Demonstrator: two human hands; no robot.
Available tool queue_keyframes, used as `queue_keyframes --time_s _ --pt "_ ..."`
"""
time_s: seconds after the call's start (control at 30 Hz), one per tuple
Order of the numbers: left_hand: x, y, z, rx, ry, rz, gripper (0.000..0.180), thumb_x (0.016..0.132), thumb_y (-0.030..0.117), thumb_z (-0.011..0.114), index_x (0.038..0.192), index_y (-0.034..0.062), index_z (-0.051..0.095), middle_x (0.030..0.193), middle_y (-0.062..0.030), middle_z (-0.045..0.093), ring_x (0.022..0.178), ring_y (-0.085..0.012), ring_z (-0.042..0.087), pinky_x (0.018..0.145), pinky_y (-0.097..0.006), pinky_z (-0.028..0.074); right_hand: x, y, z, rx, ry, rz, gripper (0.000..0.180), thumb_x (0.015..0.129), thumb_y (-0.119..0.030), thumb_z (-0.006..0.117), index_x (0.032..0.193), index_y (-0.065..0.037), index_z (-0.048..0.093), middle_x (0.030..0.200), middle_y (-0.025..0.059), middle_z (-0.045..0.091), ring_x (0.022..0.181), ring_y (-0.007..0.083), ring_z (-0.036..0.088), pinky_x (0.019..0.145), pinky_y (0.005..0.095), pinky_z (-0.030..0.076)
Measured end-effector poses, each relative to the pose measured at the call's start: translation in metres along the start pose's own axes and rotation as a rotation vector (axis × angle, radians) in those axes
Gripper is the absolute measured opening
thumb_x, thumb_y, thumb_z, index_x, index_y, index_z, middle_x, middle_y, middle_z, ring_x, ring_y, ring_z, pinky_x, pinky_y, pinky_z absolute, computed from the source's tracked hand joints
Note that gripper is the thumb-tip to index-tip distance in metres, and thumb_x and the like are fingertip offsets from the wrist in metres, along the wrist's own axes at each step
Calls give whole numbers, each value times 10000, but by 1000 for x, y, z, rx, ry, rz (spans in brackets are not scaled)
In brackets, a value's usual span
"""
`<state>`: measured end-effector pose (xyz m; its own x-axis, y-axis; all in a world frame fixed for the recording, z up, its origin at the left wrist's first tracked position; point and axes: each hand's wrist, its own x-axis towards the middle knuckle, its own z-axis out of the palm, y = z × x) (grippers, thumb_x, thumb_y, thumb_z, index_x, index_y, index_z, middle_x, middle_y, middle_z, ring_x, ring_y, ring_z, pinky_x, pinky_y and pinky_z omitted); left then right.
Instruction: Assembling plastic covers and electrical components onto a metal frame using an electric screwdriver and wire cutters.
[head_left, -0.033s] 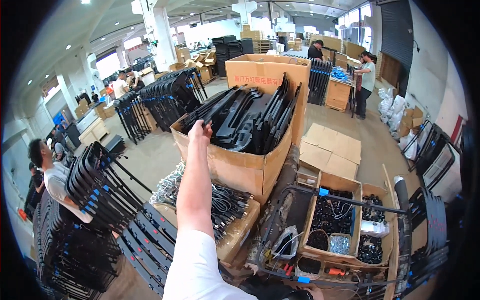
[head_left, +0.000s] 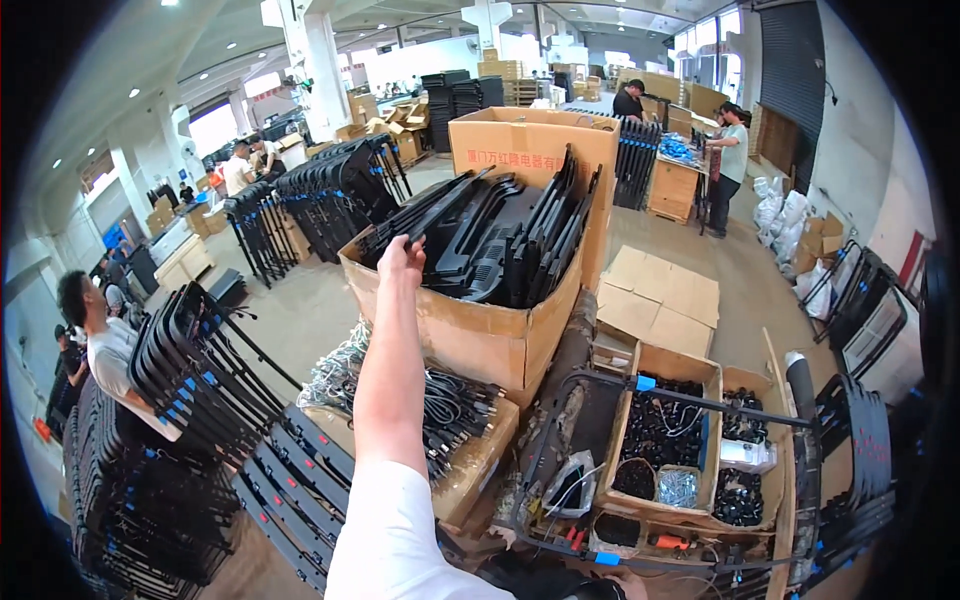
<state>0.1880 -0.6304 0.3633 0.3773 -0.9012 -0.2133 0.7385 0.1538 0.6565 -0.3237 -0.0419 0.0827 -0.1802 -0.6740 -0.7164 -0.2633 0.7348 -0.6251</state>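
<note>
My left hand (head_left: 401,262) reaches far forward over the near left rim of a large cardboard box (head_left: 455,325). Its fingers are closed on the end of a black plastic panel (head_left: 432,222), one of several long moulded panels standing and leaning in that box. At the lower edge, a small part of my right hand (head_left: 630,584) shows beside the lower bar of a black tubular frame (head_left: 548,460) with blue clips; its fingers are hidden. The frame lies tilted across the bench in front of me.
Bundled cables (head_left: 450,410) lie on a carton left of the frame. A divided wooden parts tray (head_left: 717,440) holds black fittings and bagged screws. Racked black frames (head_left: 190,370) stand at left, near a person (head_left: 110,350). Flattened cardboard (head_left: 660,300) lies beyond the tray.
The view has shifted very slightly. My left hand stays at the same panel, and the person at left has moved their head a little.
</note>
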Motion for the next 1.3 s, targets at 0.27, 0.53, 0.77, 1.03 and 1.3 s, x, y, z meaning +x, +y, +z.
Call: queue_keyframes --time_s 0.27,0.53,0.77,1.03,1.3 --pt "-151 -99 28 -89 -401 212 148 1034 141 633 1131 31 612 930 -76 698 608 -181 642 549 -307 575 -26 -60 -16 -176 -298 -142 295 1038 -202 621 1225 11 702 1073 102 761 881 163 722 780 329 590" --pt "-395 -232 -50 132 -620 99 274 1038 101 628 1270 27 502 1114 -83 683 862 -153 681 773 -334 596 -19 -275 -35 707 -124 -804 649 1072 -458 592 1528 -11 475 1352 114 667 1201 194 639 1016 374 525" --pt "-438 -261 -154 1427 -1232 61 311 997 295 660 1201 61 661 932 -152 755 858 -299 760 765 -412 590 70 -254 -27 976 234 -693 431 1080 -294 619 1382 10 567 1274 118 681 1112 236 653 1026 405 511" --pt "-379 -210 -228 731 -108 -25 255 1106 248 564 1111 29 694 754 32 576 626 -46 505 572 -219 421 134 -177 61 606 113 -493 322 1056 -221 644 1260 28 640 1158 114 716 990 194 655 914 373 536" --pt "-412 -208 -247 625 -115 -147 239 1112 265 557 1140 55 667 765 42 572 637 -52 519 543 -201 399 164 -157 132 377 105 -370 531 1032 -308 660 1369 89 557 1342 229 640 1262 332 597 1064 423 462"
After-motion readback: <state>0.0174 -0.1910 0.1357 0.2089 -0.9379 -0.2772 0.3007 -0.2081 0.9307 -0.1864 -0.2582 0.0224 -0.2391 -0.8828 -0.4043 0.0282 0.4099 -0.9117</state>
